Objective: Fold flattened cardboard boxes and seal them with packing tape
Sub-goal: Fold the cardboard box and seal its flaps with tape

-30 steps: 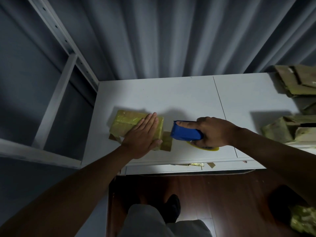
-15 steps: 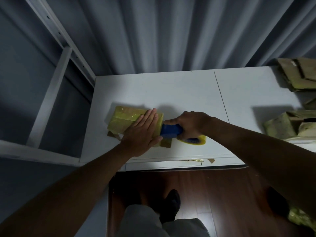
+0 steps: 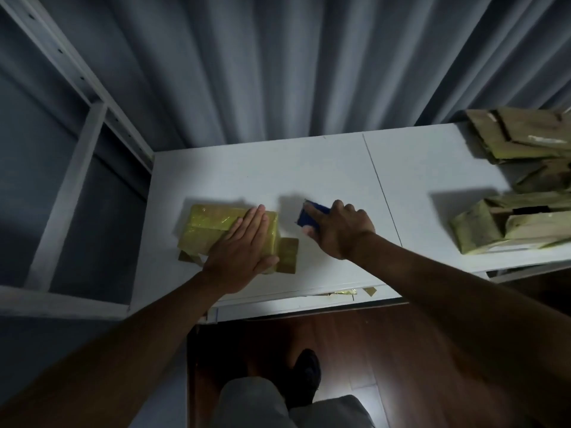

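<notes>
my left hand (image 3: 242, 247) lies flat on top of the cardboard box (image 3: 213, 231), fingers straight and together, palm pressing it down on the white table (image 3: 309, 168); that is the same as in both earlier frames. the box sits near the table's front left corner, its top glossy with yellowish packing tape, and one brown flap (image 3: 288, 255) sticks out at its right end, just beside my thumb.

what differs is my right hand (image 3: 338, 228). half a second ago it was hard against the right end of the box, with the blue tape dispenser (image 3: 310, 218) touching my left fingers. now it has pulled back to the right, so a strip of bare table shows between dispenser and box. the fingers are curled round the dispenser's blue body, index finger stretched along its top, thumb underneath. the yellow tape roll seen under the hand earlier is now hidden behind the hand. i cannot tell whether any tape runs from the dispenser to the box.

on the right edge of the table a pile of other cardboard boxes (image 3: 506, 223) lies well apart from my hands, with more flat cardboard (image 3: 522, 134) behind it. small tape scraps (image 3: 343, 292) lie at the table's front edge. grey curtains (image 3: 278, 63) hang behind the table.
</notes>
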